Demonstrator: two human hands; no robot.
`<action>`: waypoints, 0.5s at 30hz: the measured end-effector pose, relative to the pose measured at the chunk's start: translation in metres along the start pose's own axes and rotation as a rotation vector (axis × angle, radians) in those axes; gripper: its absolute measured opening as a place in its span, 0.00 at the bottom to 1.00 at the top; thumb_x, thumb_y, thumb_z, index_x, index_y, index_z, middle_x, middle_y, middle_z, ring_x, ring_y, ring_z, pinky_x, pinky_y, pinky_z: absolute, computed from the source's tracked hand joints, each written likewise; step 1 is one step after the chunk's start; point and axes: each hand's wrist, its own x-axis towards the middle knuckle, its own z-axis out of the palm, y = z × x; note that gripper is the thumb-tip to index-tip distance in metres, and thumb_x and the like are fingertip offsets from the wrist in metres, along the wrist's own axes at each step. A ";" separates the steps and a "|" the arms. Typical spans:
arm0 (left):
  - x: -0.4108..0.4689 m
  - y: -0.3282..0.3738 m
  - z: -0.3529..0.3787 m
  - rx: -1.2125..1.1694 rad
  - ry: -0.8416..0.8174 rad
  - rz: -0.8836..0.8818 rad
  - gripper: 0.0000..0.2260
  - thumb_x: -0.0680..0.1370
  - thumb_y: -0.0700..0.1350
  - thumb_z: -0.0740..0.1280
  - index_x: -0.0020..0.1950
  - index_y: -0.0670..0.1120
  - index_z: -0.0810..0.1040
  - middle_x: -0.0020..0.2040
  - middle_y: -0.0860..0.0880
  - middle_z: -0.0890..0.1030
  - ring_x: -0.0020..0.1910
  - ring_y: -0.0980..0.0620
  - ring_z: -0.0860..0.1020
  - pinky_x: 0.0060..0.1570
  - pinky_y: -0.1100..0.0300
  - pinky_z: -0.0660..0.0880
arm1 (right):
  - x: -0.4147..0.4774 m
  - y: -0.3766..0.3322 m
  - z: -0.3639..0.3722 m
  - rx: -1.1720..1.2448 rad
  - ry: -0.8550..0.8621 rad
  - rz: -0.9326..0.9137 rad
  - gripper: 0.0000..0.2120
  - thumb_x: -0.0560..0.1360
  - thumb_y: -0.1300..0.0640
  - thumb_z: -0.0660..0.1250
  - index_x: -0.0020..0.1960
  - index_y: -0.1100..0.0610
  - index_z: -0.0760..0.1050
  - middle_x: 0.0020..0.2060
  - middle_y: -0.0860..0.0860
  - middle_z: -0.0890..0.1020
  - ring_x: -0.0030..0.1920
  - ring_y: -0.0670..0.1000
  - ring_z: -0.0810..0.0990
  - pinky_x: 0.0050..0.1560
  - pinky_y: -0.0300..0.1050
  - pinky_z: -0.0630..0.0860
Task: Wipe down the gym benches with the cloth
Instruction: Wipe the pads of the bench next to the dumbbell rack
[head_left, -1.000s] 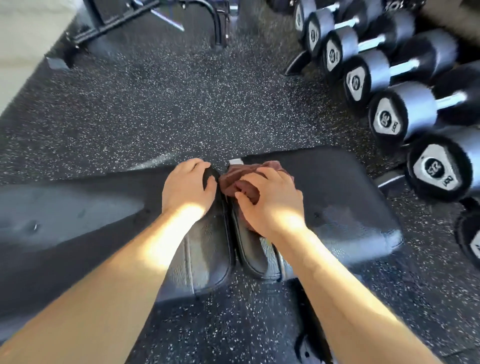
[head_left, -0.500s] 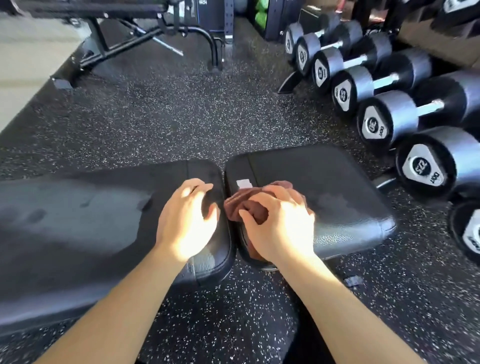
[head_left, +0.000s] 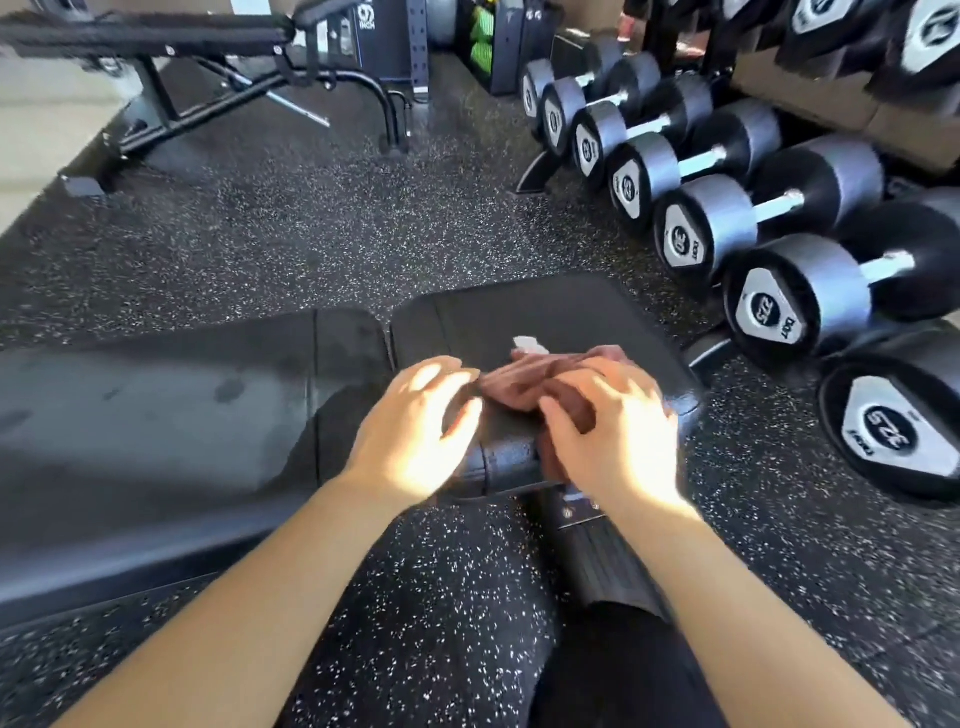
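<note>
A black padded gym bench lies across the view in two parts: a long back pad (head_left: 171, 410) at the left and a shorter seat pad (head_left: 561, 317) at the right. A crumpled brown cloth (head_left: 524, 382) with a small white tag rests on the seat pad. My right hand (head_left: 615, 436) is closed on the cloth's right part near the pad's front edge. My left hand (head_left: 415, 431) lies with fingers spread on the seat pad's near left corner, its fingertips touching the cloth's left end.
A row of dumbbells (head_left: 753, 218) on a low rack runs along the right side, close to the seat pad. A second bench (head_left: 156, 36) on a black frame stands at the back left. Speckled black rubber floor (head_left: 311, 223) spreads between them.
The view has tilted up and pulled back. My left hand has shifted right from the back pad onto the seat pad, and my right hand has dragged the cloth rightward along the seat.
</note>
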 end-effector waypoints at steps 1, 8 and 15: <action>0.000 0.004 0.005 0.029 0.003 0.020 0.16 0.79 0.50 0.60 0.64 0.48 0.75 0.66 0.52 0.74 0.67 0.53 0.68 0.66 0.58 0.64 | 0.009 0.009 -0.006 0.021 0.022 0.037 0.09 0.72 0.45 0.66 0.47 0.47 0.80 0.52 0.44 0.79 0.59 0.51 0.74 0.57 0.54 0.72; -0.003 0.007 0.012 0.159 0.045 0.060 0.16 0.78 0.49 0.60 0.63 0.46 0.76 0.64 0.50 0.76 0.64 0.50 0.72 0.63 0.56 0.68 | 0.061 0.004 -0.004 -0.147 -0.142 0.180 0.12 0.73 0.42 0.62 0.51 0.44 0.79 0.51 0.46 0.80 0.58 0.55 0.74 0.55 0.52 0.73; -0.003 0.006 0.012 0.174 0.037 0.082 0.16 0.78 0.47 0.61 0.63 0.45 0.76 0.64 0.48 0.76 0.64 0.49 0.72 0.62 0.54 0.69 | -0.003 -0.002 0.005 0.146 0.007 -0.107 0.05 0.72 0.53 0.66 0.45 0.50 0.81 0.50 0.47 0.82 0.57 0.50 0.74 0.59 0.45 0.69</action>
